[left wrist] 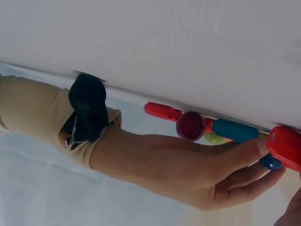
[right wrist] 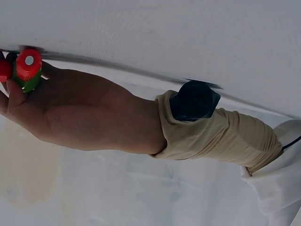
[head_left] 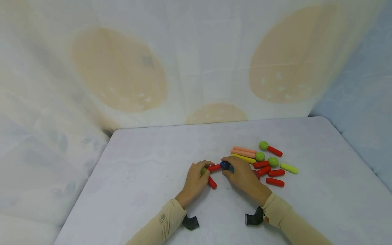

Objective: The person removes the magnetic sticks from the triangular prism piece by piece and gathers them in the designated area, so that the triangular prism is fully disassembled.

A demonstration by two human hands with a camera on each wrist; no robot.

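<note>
Hiding most of what they hold, both hands sit at the middle of the white surface (head_left: pixel 147 177). The left hand (head_left: pixel 196 180) is curled over a green ball (head_left: pixel 203 170), only a sliver showing past the fingers; a red stick (head_left: pixel 214 167) runs right from that ball toward the other hand, and a second red stick (head_left: pixel 212 182) angles back toward the near edge from under the thumb side. The right hand (head_left: pixel 242 175) has fingers bent around a dark blue ball (head_left: pixel 225 165), pinching it where the first red stick ends; whether ball and stick already touch is hard to make out. A teal bit shows beside the blue ball, mostly covered.

In the left wrist view the right hand's fingertips (left wrist: pixel 249 150) press a red stick end (left wrist: pixel 284 147), cut off by the frame edge. In the right wrist view the left hand's fingers grip a red stick end over green (right wrist: pixel 28 68).

Right of the hands lies a loose pile (head_left: pixel 266 163): red, pink, yellow and lime sticks, three green balls; some red ones are part hidden behind the right hand. No containers in view. Fabric backdrop (head_left: pixel 196 61) behind.
</note>
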